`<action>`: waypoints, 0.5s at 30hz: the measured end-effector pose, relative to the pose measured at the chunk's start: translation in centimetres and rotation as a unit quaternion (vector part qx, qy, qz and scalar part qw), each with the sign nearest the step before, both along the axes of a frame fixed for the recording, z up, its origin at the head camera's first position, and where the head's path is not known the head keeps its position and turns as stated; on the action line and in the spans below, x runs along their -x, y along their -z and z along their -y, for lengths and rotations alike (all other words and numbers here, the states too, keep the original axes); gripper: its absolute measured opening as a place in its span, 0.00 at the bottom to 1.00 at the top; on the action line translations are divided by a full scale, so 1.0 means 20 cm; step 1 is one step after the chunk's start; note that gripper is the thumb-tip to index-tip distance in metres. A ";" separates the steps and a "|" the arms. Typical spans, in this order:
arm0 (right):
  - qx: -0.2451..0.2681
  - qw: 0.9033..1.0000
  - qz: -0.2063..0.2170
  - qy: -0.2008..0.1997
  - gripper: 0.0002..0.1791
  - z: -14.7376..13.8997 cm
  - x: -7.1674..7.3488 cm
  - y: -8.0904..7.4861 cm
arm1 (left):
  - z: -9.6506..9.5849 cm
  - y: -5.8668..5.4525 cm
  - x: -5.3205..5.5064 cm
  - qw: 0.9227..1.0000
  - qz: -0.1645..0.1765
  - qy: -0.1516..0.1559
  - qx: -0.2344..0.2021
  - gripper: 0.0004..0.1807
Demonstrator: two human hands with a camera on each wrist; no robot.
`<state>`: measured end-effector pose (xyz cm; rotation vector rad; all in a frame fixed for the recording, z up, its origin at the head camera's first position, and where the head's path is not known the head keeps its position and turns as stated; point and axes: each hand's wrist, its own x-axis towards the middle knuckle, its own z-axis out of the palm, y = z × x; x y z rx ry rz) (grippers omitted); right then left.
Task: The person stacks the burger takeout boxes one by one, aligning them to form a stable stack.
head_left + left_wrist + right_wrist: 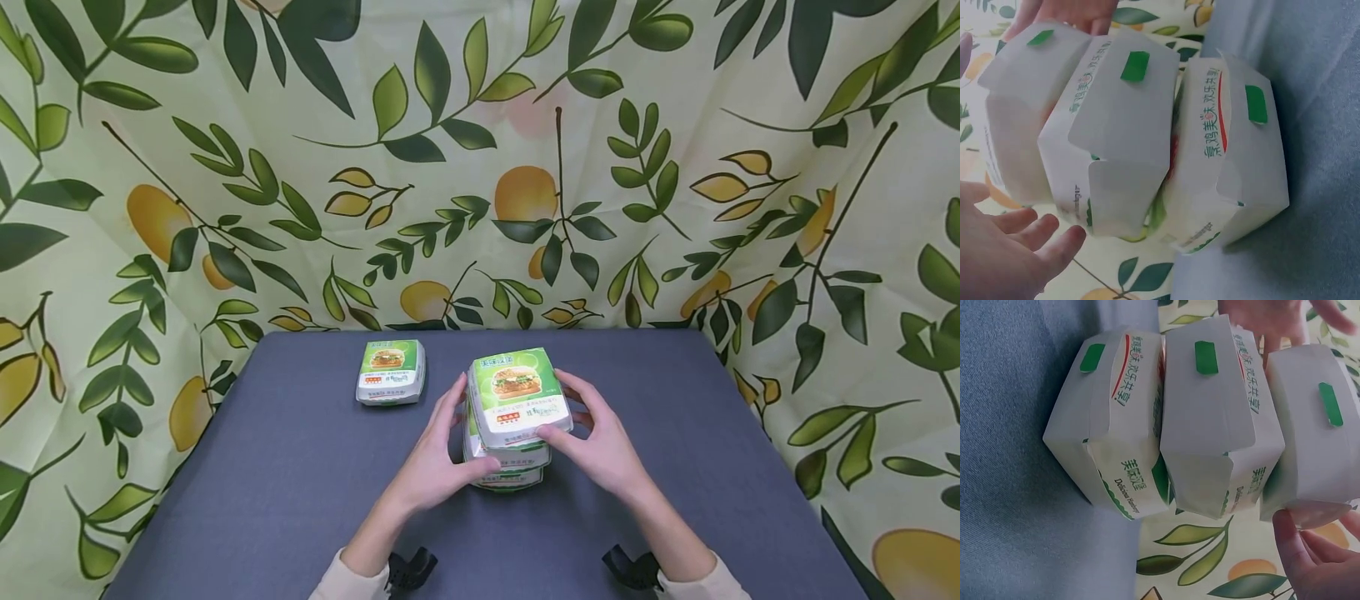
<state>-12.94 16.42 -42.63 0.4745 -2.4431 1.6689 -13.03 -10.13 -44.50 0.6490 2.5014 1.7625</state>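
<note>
A stack of three burger boxes stands on the table, with a middle box [1129,106] and a bottom box [1229,150] under the top box [517,387]. The boxes are white with green lids and a burger picture. My right hand [603,446] holds the top box by its right side, thumb at the front corner and fingers behind. In the right wrist view, the thumb [1291,540] presses against the box's edge. My left hand [435,458] curves around the stack's left side, its fingers spread and apart from the boxes in the left wrist view.
Another burger box [390,372] lies by itself on the dark blue table [300,475], left of the stack and farther back. A cloth [465,192] printed with leaves and fruit hangs behind the table and along its sides.
</note>
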 end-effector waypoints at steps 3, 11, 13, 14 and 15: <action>0.012 1.000 0.010 -0.008 0.44 0.01 0.00 0.00 | -0.01 0.00 0.01 1.000 0.005 0.003 -0.007 0.61; 0.032 0.999 0.019 -0.024 0.46 0.02 0.01 0.03 | -0.02 0.00 0.03 1.000 0.005 -0.003 -0.017 0.59; 0.035 0.999 0.021 -0.033 0.47 0.02 0.02 0.04 | -0.02 0.01 0.03 1.000 0.001 -0.003 -0.016 0.59; 0.037 0.998 0.022 -0.038 0.47 0.02 0.02 0.05 | -0.02 0.01 0.03 1.000 0.000 -0.003 -0.016 0.59; 0.039 0.998 0.023 -0.043 0.47 0.02 0.02 0.05 | -0.02 0.01 0.04 1.000 0.000 -0.004 -0.014 0.59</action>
